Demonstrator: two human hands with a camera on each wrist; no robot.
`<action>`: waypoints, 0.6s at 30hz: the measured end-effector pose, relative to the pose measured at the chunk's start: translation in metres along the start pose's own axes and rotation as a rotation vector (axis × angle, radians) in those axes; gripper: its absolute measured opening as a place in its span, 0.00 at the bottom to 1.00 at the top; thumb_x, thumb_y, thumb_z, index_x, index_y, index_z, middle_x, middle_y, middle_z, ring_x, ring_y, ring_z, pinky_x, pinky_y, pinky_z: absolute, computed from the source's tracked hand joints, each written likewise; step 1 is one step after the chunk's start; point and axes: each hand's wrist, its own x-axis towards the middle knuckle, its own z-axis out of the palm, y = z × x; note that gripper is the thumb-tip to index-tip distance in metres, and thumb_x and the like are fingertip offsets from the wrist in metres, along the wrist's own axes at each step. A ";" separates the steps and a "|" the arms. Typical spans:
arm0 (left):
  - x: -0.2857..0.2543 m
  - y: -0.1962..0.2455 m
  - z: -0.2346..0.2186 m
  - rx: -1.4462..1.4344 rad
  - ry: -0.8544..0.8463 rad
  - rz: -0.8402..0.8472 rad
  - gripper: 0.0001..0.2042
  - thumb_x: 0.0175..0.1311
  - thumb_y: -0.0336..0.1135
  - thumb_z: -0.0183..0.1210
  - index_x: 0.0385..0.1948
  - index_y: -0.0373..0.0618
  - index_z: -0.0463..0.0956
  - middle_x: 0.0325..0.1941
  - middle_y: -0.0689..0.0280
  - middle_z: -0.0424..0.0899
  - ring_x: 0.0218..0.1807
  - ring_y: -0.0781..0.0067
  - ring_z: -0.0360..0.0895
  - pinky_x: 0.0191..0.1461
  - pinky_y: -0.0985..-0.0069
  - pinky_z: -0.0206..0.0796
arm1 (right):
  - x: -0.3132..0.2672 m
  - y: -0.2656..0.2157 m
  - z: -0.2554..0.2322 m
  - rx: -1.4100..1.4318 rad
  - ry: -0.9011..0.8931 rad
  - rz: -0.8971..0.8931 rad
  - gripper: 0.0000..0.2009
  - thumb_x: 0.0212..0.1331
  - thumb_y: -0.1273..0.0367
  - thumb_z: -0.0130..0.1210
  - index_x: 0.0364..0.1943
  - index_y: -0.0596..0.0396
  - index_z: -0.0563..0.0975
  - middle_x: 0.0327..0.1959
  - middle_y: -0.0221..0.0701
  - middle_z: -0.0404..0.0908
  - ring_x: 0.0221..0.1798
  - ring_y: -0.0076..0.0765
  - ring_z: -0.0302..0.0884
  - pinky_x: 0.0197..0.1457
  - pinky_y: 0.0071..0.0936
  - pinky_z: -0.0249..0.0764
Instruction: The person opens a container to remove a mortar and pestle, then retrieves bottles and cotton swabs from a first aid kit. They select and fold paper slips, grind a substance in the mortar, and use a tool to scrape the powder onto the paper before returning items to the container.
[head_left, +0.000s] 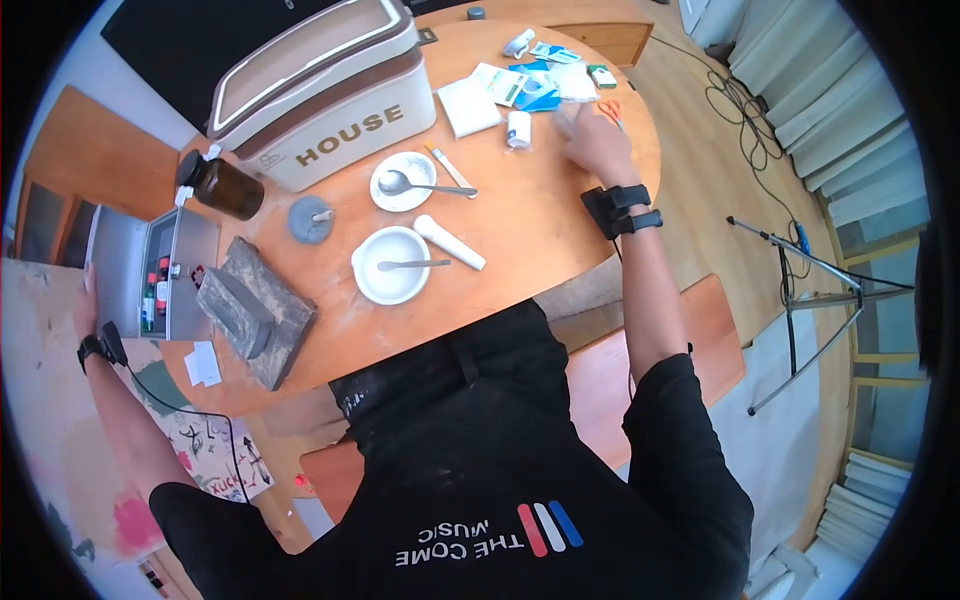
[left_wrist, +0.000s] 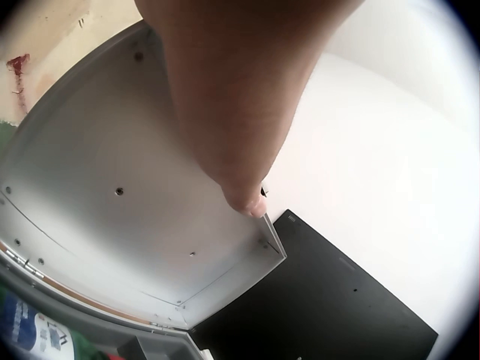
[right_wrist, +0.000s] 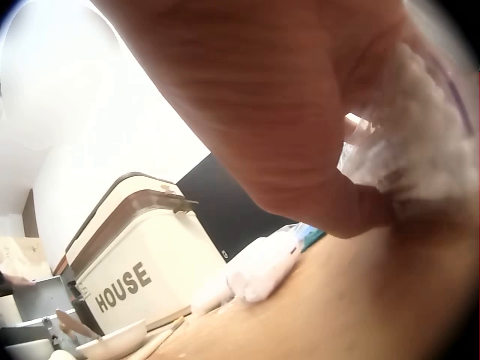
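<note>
At the far left, my left hand [head_left: 85, 308] holds the edge of the raised lid [left_wrist: 120, 232] of a silver metal case [head_left: 190, 240]. Its thumb lies on the lid's inner side, and the other fingers are hidden. Small bottles with red and green [head_left: 155, 290] stand inside the case. Across the table, my right hand [head_left: 600, 148] pinches a clear plastic bag of white, fluffy cotton [right_wrist: 420, 142] low over the tabletop. Orange-handled scissors [head_left: 611, 114] lie beside that hand. To its left stands a small white bottle [head_left: 519, 130].
A cream box marked HOUSE [head_left: 330, 120] stands at the back, a brown jar [head_left: 225, 187] beside it. Midtable are a bowl with a spoon [head_left: 403, 197], a white mortar [head_left: 390, 290], a pestle [head_left: 450, 243] and a brush [head_left: 450, 167]. A grey stone block [head_left: 255, 310] lies front left.
</note>
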 end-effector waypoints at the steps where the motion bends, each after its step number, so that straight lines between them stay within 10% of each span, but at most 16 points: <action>1: -0.003 0.002 0.000 -0.007 0.003 -0.004 0.43 0.73 0.73 0.38 0.71 0.41 0.70 0.71 0.44 0.74 0.75 0.44 0.67 0.77 0.60 0.56 | 0.003 0.006 -0.001 0.085 0.004 0.011 0.30 0.59 0.51 0.61 0.55 0.63 0.74 0.40 0.57 0.85 0.48 0.58 0.86 0.49 0.52 0.80; 9: -0.002 0.010 0.010 -0.251 0.075 0.250 0.38 0.75 0.68 0.43 0.63 0.38 0.77 0.62 0.45 0.82 0.68 0.43 0.75 0.71 0.59 0.63 | 0.018 -0.073 0.008 0.151 0.170 0.002 0.31 0.59 0.51 0.59 0.53 0.68 0.75 0.48 0.58 0.85 0.53 0.64 0.83 0.55 0.50 0.79; 14: -0.060 0.072 -0.023 0.078 0.137 0.013 0.41 0.70 0.74 0.40 0.68 0.46 0.73 0.66 0.45 0.79 0.68 0.41 0.75 0.71 0.53 0.65 | 0.032 -0.059 0.034 0.082 -0.085 -0.102 0.27 0.61 0.49 0.58 0.49 0.63 0.80 0.43 0.55 0.87 0.50 0.64 0.85 0.51 0.53 0.80; 16: -0.080 0.089 -0.037 0.076 0.118 0.011 0.40 0.70 0.73 0.41 0.64 0.45 0.76 0.62 0.46 0.82 0.64 0.40 0.79 0.66 0.50 0.70 | 0.046 -0.023 0.047 -0.045 0.118 -0.125 0.29 0.58 0.54 0.62 0.55 0.63 0.76 0.48 0.56 0.85 0.53 0.64 0.83 0.53 0.52 0.79; 18: -0.085 0.089 -0.036 -0.010 0.149 0.027 0.40 0.73 0.72 0.41 0.59 0.38 0.77 0.56 0.43 0.84 0.61 0.40 0.80 0.66 0.51 0.69 | -0.013 -0.084 -0.041 0.068 0.298 -0.291 0.31 0.59 0.58 0.63 0.63 0.65 0.73 0.52 0.58 0.83 0.57 0.61 0.82 0.57 0.46 0.78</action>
